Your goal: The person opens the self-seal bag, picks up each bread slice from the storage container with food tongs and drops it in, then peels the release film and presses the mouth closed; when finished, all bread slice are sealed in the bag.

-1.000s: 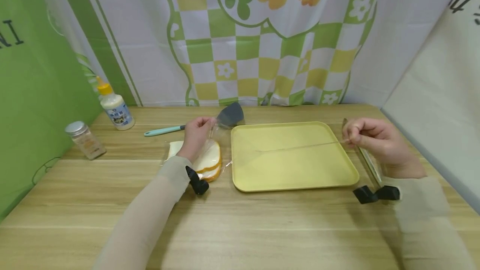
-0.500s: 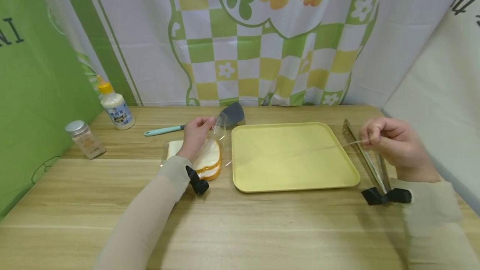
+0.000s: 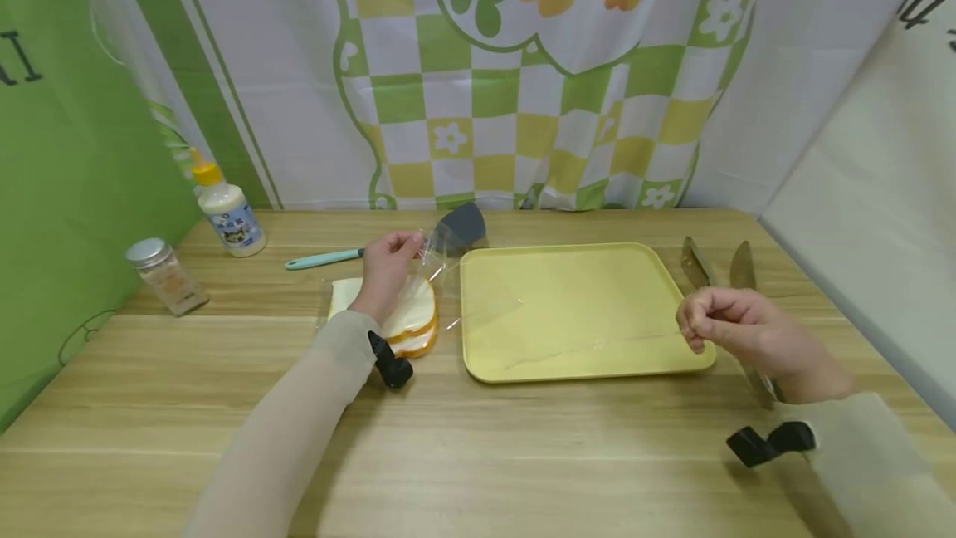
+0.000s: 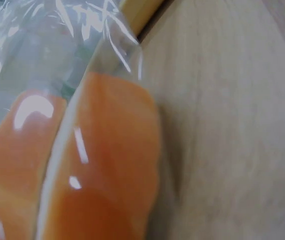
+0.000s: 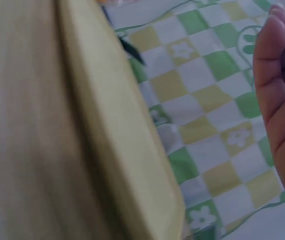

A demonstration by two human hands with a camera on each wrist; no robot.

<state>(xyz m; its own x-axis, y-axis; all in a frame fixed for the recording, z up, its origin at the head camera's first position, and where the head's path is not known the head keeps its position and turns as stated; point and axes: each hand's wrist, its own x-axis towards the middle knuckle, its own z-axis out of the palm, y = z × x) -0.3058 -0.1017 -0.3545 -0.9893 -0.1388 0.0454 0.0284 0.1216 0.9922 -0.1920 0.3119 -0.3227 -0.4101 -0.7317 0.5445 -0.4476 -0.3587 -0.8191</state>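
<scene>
Slices of white bread (image 3: 411,310) with orange-brown crust lie in a clear plastic bag (image 3: 446,251), left of the yellow tray (image 3: 582,305). My left hand (image 3: 384,272) pinches the gathered upper part of the bag above the bread. The left wrist view shows the bread crusts (image 4: 115,155) close up under shiny film. Over the tray's right front corner is my right hand (image 3: 735,335), thumb and fingertips together. A thin clear strip (image 3: 597,345) runs across the tray to those fingertips. In the right wrist view, part of the right hand (image 5: 282,95) shows beside the tray edge (image 5: 117,125).
A spatula (image 3: 461,227) with a mint handle lies behind the bread. Tongs (image 3: 696,262) lie right of the tray, partly under my right hand. At the left stand a yellow-capped squeeze bottle (image 3: 233,218) and a tilted-looking jar (image 3: 168,276). A patterned curtain (image 3: 493,106) hangs behind.
My right hand moved right, then came back left and toward the table's front, with the strip trailing lower over the tray. The tongs show more. My left hand stays nearly still.
</scene>
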